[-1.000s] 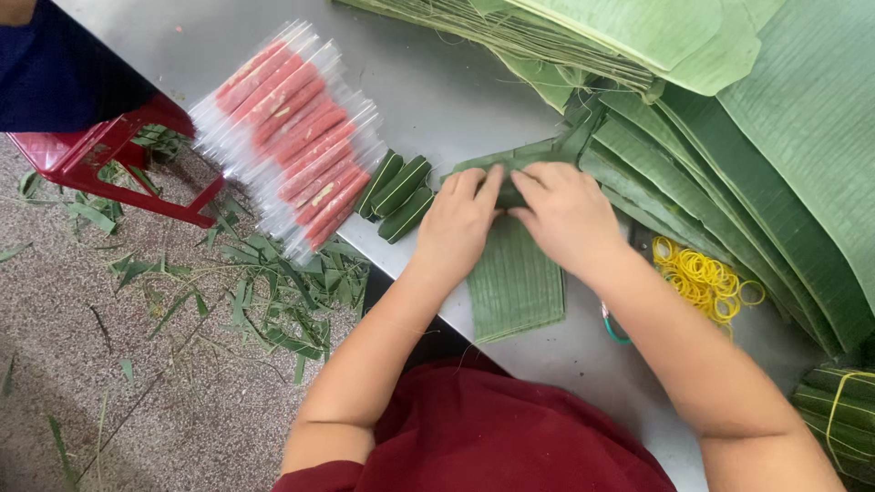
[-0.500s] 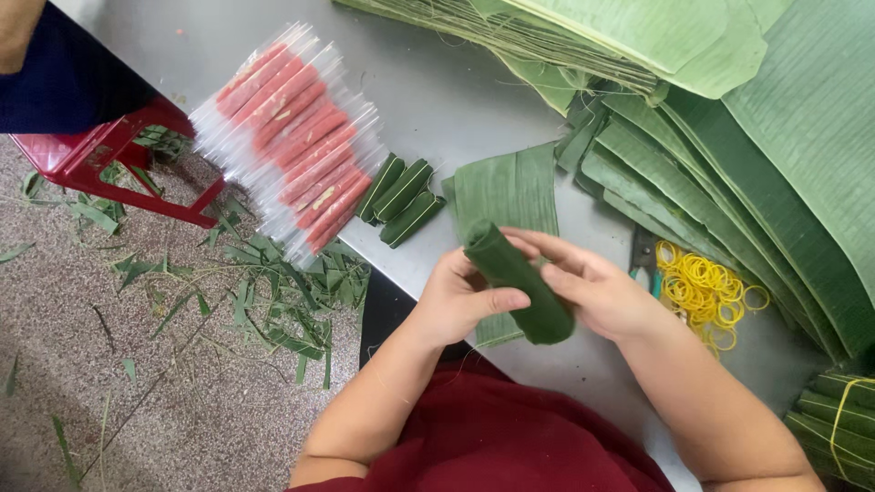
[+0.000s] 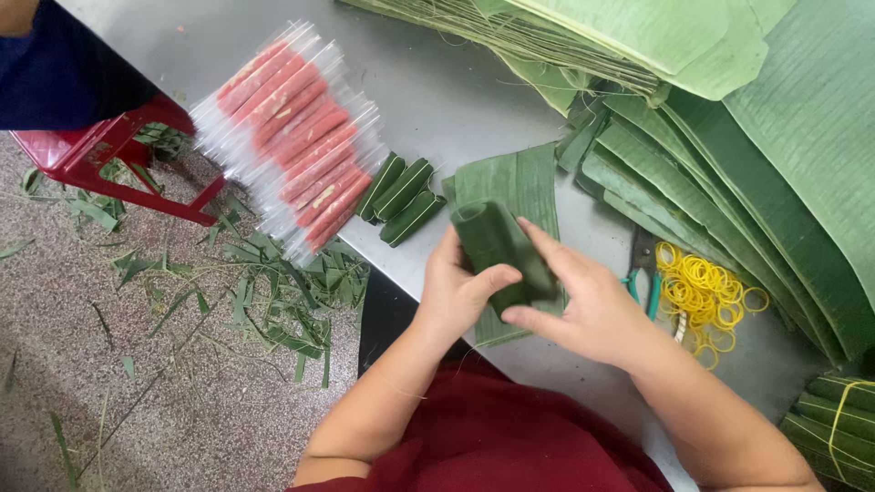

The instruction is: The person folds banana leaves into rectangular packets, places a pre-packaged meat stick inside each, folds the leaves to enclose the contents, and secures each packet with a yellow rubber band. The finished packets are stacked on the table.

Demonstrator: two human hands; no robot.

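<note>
Since a moment ago, both hands have turned the leaf roll (image 3: 497,251) more upright and brought it closer to the body. Big green leaves (image 3: 775,118) lie stacked across the far right of the grey desk (image 3: 437,91). A bunch of red sticks in clear wrap (image 3: 296,141) lies on the left part of the desk. A flat leaf piece (image 3: 519,178) lies right under the hands. Three small green rolls (image 3: 401,189) lie side by side, just beside the red sticks. Yellow rubber bands (image 3: 702,287) sit in a pile near the right wrist. The left hand (image 3: 456,292) and right hand (image 3: 592,314) both hold the leaf roll above the flat leaf piece, with fingers (image 3: 547,241) closed around it.
</note>
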